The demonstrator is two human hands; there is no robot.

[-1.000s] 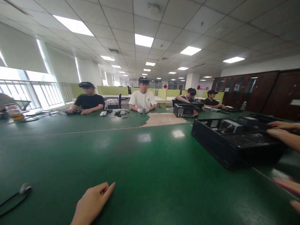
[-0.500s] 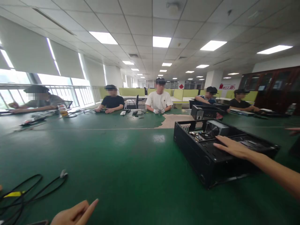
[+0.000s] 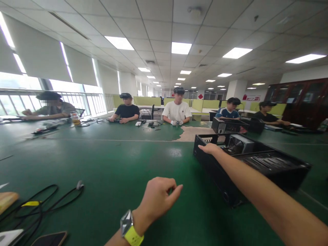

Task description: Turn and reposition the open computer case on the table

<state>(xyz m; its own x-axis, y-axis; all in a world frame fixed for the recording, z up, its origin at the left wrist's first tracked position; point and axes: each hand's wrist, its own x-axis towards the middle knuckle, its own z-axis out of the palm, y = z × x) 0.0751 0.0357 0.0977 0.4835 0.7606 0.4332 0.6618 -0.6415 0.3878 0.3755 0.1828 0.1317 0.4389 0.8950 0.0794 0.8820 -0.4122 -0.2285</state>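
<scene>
A black desktop computer case (image 3: 212, 167) lies on its side, its top uncovered, at the right of the green table. Over its left wall is my right hand (image 3: 210, 149), thumb outside and the other fingers hidden inside, gripping the edge. The case's fan and power supply (image 3: 241, 143) show beyond my forearm. My left hand (image 3: 161, 193) hovers above the table, left of the case and apart from it. Its fingers are loosely bent with the thumb apart, and nothing is seen in it. A watch (image 3: 130, 227) with a yellow-green strap is on that wrist.
Black cables (image 3: 55, 201) and a phone (image 3: 50, 238) lie at the lower left. Several people sit across the green table (image 3: 115, 164). Another computer case (image 3: 225, 125) stands behind mine. A jar (image 3: 76, 119) stands at the far left.
My right hand has moved from over the inside of the case to its left wall. My left hand has come up and right toward the case. The view has shifted slightly.
</scene>
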